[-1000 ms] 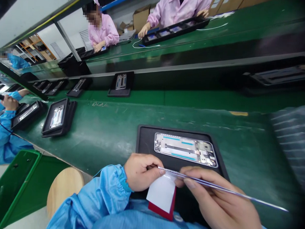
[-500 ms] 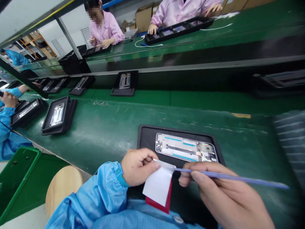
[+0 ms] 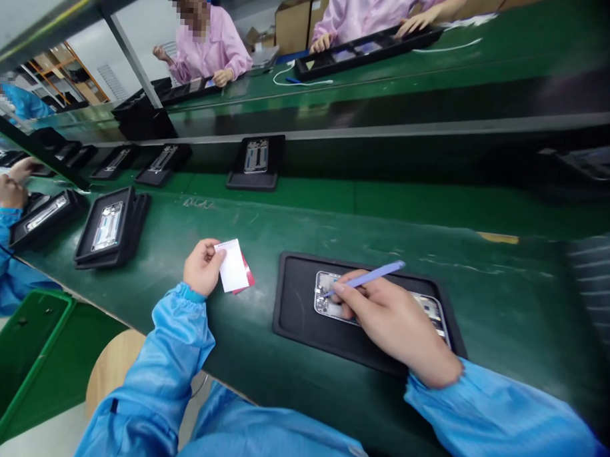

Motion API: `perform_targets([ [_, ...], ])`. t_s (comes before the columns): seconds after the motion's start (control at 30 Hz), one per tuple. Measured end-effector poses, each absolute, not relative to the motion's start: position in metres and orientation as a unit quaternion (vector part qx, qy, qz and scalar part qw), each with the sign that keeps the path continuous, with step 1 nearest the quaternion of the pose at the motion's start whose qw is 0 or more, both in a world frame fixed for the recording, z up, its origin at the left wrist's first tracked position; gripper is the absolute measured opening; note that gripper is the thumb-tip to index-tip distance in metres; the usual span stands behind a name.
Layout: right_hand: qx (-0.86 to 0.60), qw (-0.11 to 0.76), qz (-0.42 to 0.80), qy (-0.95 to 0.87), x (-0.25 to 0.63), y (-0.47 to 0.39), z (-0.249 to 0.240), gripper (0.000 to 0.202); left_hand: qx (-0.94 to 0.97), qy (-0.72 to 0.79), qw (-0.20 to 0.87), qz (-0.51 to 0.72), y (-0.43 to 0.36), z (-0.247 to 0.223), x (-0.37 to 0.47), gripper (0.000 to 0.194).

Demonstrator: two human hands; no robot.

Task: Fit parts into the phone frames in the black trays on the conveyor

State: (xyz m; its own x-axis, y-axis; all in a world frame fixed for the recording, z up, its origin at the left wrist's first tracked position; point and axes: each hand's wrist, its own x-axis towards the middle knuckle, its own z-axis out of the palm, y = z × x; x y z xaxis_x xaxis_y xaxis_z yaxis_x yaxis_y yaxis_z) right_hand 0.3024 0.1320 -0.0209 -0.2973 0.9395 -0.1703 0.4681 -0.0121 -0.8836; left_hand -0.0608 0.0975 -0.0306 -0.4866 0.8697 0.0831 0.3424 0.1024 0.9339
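My left hand [image 3: 202,268] is closed on a small white sticker sheet [image 3: 234,269] with a perforated-looking top edge, held over the bench left of the tray. A red sheet [image 3: 246,280] shows behind it. With my right hand [image 3: 399,318] I pinch purple tweezers [image 3: 373,275], their tip at the left end of an opened phone frame [image 3: 324,281]. That frame lies in a black tray [image 3: 295,288], its middle covered by my hand. Whether the tip carries anything is too small to tell.
Stacked black trays [image 3: 87,244] with a phone frame stand left on the green bench [image 3: 185,231]. More trays [image 3: 251,180] line the sunken strip behind. Co-workers in pink [image 3: 219,42] sit opposite; blue-sleeved arms [image 3: 2,224] work at far left. A wooden stool [image 3: 110,365] stands below.
My hands have parted. The left moved forward and left with the sticker sheet; the right brought the tweezers from the sheet's edge to the phone frame.
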Motion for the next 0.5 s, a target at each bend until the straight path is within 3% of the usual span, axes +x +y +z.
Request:
perform_targets([
  [0.5,-0.542,0.257,0.42,-0.681,0.3015,0.1285,-0.0227,0.039,0.447,0.689,0.258,0.509,0.0952,-0.0352,-0.0602,0.041],
])
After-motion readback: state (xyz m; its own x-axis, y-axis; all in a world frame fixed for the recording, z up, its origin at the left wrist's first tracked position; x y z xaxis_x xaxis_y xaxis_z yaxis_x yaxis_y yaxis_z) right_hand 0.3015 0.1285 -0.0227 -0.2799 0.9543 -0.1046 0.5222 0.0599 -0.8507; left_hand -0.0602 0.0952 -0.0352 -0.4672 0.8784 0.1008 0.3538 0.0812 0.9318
